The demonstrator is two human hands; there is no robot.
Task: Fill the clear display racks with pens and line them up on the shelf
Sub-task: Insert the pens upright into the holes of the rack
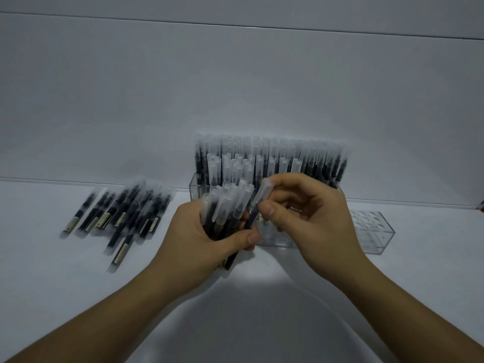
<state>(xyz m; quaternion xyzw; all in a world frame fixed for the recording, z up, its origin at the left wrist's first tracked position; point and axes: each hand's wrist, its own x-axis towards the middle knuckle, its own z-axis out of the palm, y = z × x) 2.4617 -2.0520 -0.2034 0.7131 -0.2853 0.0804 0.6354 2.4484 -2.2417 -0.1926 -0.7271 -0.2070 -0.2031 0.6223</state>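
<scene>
My left hand (pixel 201 237) grips a bundle of black pens with frosted clear caps (pixel 225 208), held upright in front of me. My right hand (pixel 309 216) pinches a single pen (pixel 258 203) between thumb and fingers, right beside the bundle. Behind the hands, a clear display rack (pixel 195 186) stands against the back wall, packed with upright pens (pixel 275 155). A second clear rack (pixel 372 229) sits to the right, its round holes on the visible right part empty. Its left part is hidden by my right hand.
A loose pile of the same pens (pixel 123 216) lies flat on the white shelf (pixel 52 271) to the left. A white back wall (pixel 235 87) rises right behind the racks. The picture is dim and slightly blurred.
</scene>
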